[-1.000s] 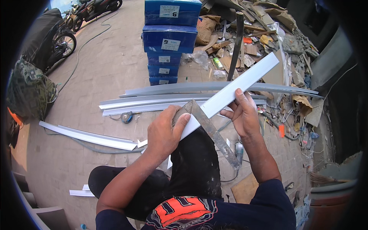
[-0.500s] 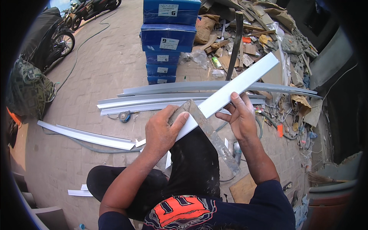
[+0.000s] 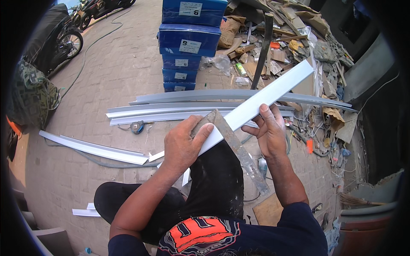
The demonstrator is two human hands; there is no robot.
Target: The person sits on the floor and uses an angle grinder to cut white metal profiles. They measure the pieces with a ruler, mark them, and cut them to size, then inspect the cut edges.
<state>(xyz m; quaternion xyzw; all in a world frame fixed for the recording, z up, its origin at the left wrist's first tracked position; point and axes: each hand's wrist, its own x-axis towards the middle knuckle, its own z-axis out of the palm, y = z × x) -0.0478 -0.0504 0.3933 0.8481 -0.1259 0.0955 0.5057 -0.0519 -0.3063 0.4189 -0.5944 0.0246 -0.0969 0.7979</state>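
Note:
A white trim strip (image 3: 279,89) slants up to the right above my dark trouser leg (image 3: 220,179). Across it lies a worn, stained metal square (image 3: 244,155), its blade pointing down to the right. My left hand (image 3: 181,145) is closed around the strip's lower part and the top of the square, thumb on the white face. Farther up the strip, my right hand (image 3: 272,134) grips its edge, with the thumb on the face and some fingers hidden underneath. Whether a marking tool sits in the right fingers cannot be made out.
Long white and grey profiles (image 3: 179,112) lie on the paving beyond my hands, beside a tape measure (image 3: 137,127). Blue boxes (image 3: 190,40) stand stacked behind them. Rubble and scrap (image 3: 290,47) fill the far right; motorbikes (image 3: 70,42) stand far left.
The view has shifted very slightly. Both hands, the strip and the square keep nearly the same places relative to each other.

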